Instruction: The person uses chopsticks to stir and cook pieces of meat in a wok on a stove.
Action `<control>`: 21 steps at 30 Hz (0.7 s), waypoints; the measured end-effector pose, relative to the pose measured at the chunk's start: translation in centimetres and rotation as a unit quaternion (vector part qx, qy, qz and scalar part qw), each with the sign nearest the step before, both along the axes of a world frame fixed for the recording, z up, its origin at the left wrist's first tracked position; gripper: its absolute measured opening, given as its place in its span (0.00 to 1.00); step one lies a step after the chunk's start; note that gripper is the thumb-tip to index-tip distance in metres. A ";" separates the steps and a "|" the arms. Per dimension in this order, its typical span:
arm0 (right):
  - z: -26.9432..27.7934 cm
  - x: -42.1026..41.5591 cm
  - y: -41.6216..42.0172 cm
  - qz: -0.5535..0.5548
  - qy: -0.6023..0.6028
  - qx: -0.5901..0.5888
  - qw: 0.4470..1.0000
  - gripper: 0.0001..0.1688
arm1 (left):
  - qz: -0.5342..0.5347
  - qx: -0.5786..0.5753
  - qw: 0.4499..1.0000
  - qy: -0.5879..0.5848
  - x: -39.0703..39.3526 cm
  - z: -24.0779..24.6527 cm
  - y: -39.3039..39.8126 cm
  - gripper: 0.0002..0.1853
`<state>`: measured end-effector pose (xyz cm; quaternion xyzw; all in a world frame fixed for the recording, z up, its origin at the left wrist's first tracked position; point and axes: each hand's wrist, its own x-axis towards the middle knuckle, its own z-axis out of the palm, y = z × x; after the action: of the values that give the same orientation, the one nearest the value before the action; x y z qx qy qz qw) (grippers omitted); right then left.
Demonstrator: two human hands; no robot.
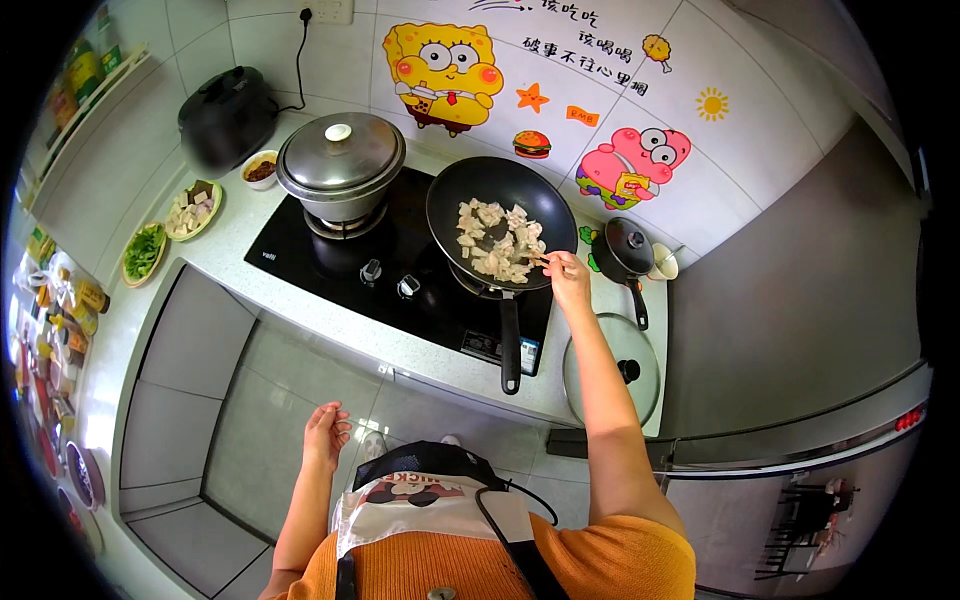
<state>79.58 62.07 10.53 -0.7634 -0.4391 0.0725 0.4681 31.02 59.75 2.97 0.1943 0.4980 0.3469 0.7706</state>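
Observation:
My right hand (570, 281) grips what look like wooden chopsticks (539, 260), their tips among the pale meat pieces (502, 240) in a black wok (510, 176). The wok sits on the right burner, and its long handle (510, 345) points towards me over the front of the hob. The meat lies in a loose ring, whitish with some pink. Bent at the fingers and holding nothing, my left hand (327, 435) hangs above the floor, away from the counter.
A lidded metal pot (341, 157) covers the left burner of the black gas hob (322, 259). Plates of greens (144, 253) and cubed food (193, 211) stand left. A glass lid (600, 375) lies under my right forearm. Beyond it are a small lidded pan (626, 247) and a cup (664, 262).

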 end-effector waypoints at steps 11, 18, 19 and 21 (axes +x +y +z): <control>1.3 1.6 0.5 -0.080 0.319 0.112 0.938 0.14 | 0.006 0.006 1.000 0.015 -0.9 0.0 -0.3 0.09; 1.0 1.5 -0.4 -0.044 0.277 0.112 0.953 0.16 | 0.002 0.006 1.000 0.009 -0.5 -0.1 -0.5 0.08; 0.7 1.3 -0.3 -0.048 0.267 0.104 0.957 0.16 | 0.000 0.006 1.000 0.012 -0.4 0.1 -0.5 0.08; 0.0 1.1 0.0 -0.048 0.264 0.088 0.959 0.16 | -0.002 0.004 1.000 0.013 0.0 0.4 -0.4 0.08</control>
<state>80.71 62.05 10.49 -0.6929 -0.2670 0.2100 0.6360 30.99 59.34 3.36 0.2028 0.5063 0.3449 0.7639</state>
